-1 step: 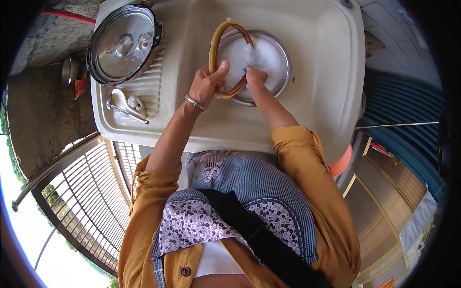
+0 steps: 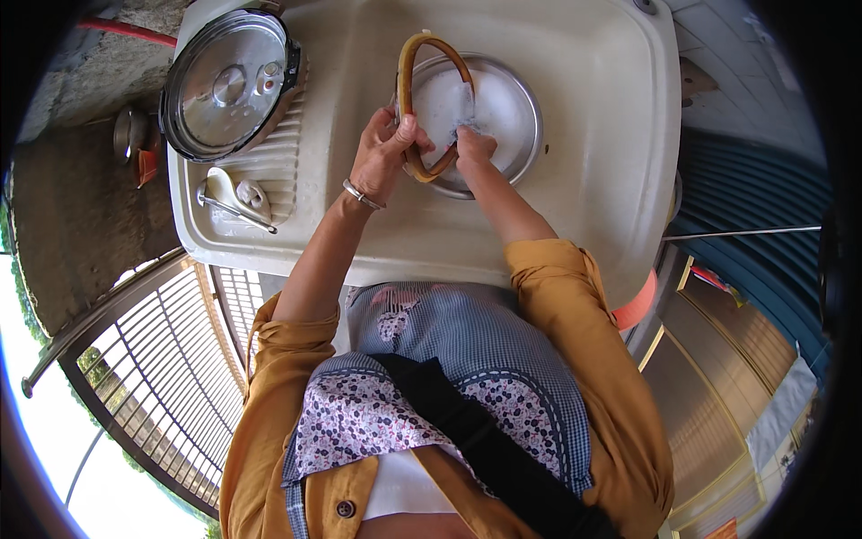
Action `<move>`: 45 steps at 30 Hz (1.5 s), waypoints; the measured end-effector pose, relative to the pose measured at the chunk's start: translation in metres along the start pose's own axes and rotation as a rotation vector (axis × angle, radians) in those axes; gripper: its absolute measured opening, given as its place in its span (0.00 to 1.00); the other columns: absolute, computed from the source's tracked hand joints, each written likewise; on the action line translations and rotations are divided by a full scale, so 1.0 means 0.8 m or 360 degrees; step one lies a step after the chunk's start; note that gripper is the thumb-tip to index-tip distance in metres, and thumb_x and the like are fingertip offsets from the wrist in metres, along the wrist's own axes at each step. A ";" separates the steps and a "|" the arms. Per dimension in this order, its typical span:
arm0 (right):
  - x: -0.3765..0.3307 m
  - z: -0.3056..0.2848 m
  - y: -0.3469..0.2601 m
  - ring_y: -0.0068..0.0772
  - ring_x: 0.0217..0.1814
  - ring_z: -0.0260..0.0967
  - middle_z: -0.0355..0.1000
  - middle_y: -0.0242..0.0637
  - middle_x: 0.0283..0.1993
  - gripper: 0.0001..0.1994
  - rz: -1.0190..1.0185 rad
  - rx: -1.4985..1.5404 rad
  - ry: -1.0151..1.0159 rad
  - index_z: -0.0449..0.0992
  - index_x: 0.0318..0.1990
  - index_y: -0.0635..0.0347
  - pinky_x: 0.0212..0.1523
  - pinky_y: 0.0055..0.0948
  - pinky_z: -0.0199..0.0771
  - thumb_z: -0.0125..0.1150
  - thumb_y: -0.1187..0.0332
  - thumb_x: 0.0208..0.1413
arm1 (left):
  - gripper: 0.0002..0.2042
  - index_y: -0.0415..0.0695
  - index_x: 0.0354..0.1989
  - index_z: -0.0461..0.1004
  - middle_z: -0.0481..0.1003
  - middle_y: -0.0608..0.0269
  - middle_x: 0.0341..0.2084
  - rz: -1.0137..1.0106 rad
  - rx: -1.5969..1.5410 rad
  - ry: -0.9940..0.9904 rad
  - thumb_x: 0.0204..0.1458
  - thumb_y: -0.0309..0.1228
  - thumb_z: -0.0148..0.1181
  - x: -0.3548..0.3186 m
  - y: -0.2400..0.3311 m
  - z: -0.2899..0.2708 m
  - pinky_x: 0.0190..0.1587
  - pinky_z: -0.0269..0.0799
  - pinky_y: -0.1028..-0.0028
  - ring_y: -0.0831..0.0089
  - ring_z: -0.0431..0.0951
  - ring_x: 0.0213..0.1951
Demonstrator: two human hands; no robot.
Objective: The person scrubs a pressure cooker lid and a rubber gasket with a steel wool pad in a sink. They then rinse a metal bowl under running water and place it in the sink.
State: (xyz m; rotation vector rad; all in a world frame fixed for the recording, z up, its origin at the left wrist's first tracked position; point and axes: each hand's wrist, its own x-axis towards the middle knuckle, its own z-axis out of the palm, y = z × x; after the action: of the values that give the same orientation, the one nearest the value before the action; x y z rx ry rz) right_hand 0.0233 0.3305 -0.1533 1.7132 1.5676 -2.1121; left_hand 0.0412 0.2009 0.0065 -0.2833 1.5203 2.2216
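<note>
A yellow-brown sealing ring (image 2: 406,79) stands tilted over the left part of a round metal basin (image 2: 540,126) filled with white suds (image 2: 503,103). My left hand (image 2: 382,153) is closed round the ring's lower left side, thumb on top. My right hand (image 2: 476,146) is closed on a grey, foamy scrubber (image 2: 464,127), which presses against the ring's right side. Foam clings to the ring just above it. The scrubber's exact kind is hard to make out, as my fingers hide much of it.
The basin stands in a cream sink (image 2: 593,135). On the ribbed drainboard (image 2: 285,148) at left rests a pot with a metal lid (image 2: 211,85). Nearer me lie a white spoon-shaped dish (image 2: 224,187) and a metal-handled utensil (image 2: 247,216). A red hose (image 2: 130,30) runs behind.
The ring has turned a little and looks narrower. My left fingers have shifted along it, and my right hand with the scrubber has moved slightly left.
</note>
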 end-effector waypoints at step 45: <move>-0.052 -0.004 -0.016 0.38 0.19 0.64 0.64 0.49 0.27 0.09 0.0535 0.0483 -0.0276 0.62 0.35 0.76 0.16 0.38 0.70 0.50 0.78 0.47 | 0.23 0.39 0.46 0.59 0.70 0.61 0.27 0.0457 0.0166 -0.0062 0.49 0.39 0.60 0.003 -0.079 -0.016 0.45 0.68 0.72 0.74 0.72 0.34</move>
State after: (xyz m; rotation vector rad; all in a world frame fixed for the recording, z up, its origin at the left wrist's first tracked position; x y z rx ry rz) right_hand 0.0350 0.3165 -0.1137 1.6668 0.8784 -2.3255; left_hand 0.0671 0.2092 -0.0522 0.0120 1.7415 2.3342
